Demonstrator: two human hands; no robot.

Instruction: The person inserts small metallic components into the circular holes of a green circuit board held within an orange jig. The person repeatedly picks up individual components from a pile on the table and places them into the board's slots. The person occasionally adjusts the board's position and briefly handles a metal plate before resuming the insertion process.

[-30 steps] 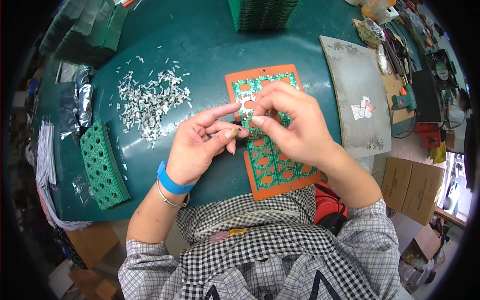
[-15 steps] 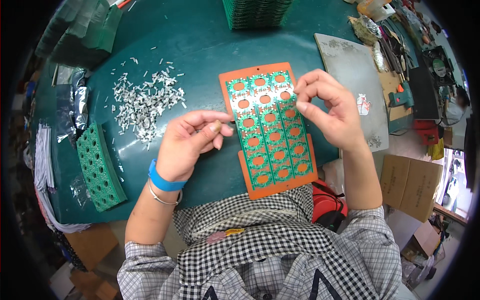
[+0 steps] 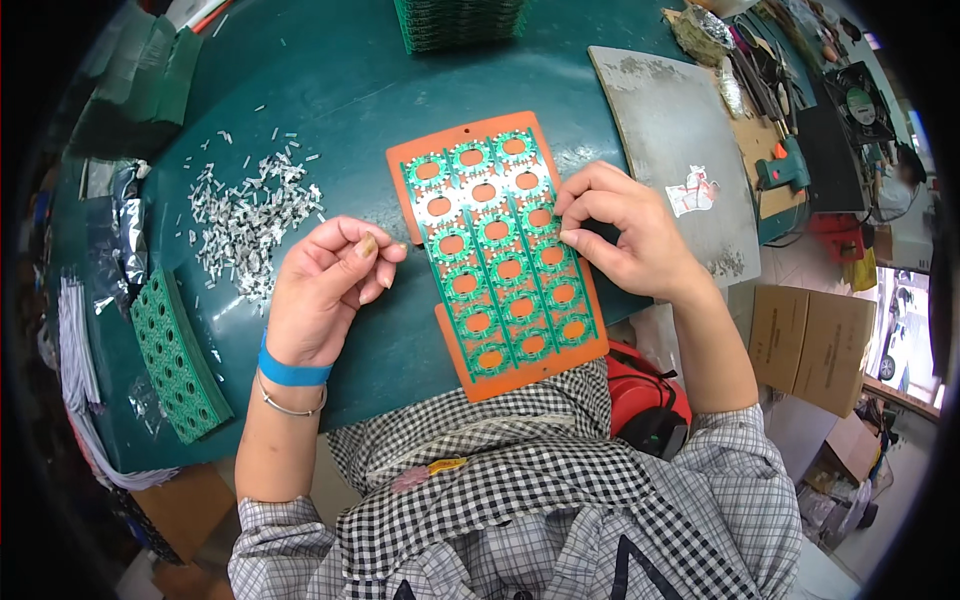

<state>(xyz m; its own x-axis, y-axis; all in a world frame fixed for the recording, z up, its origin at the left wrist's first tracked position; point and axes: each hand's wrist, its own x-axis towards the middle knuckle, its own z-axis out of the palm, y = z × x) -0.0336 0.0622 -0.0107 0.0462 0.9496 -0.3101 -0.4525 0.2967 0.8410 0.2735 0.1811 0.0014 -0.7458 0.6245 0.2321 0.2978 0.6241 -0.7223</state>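
Note:
A green printed circuit board panel (image 3: 495, 232) with rows of oval openings lies on an orange board (image 3: 455, 345) in front of me. Small pale parts dot the rings in its upper rows. My right hand (image 3: 625, 230) is at the panel's right edge, thumb and index fingertips nearly together by the third row. Whatever they pinch is too small to see. Left of the panel hovers my left hand (image 3: 335, 275), thumb pressed to curled fingers; what they hold, if anything, is hidden. Beyond that hand lies a heap of small white parts (image 3: 255, 215) on the green tabletop.
A stack of green panels (image 3: 180, 360) sits at the left, beside silver bags (image 3: 125, 240) and white wires (image 3: 80, 350). Another stack (image 3: 460, 25) stands at the back. To the right are a grey plate (image 3: 675, 130), a glue gun (image 3: 782, 172) and a cardboard box (image 3: 805, 345).
The whole view has shifted, so the table appears farther left. My right hand has moved down along the panel's right edge, its fingertips closer together. My left hand has drawn back slightly from the panel.

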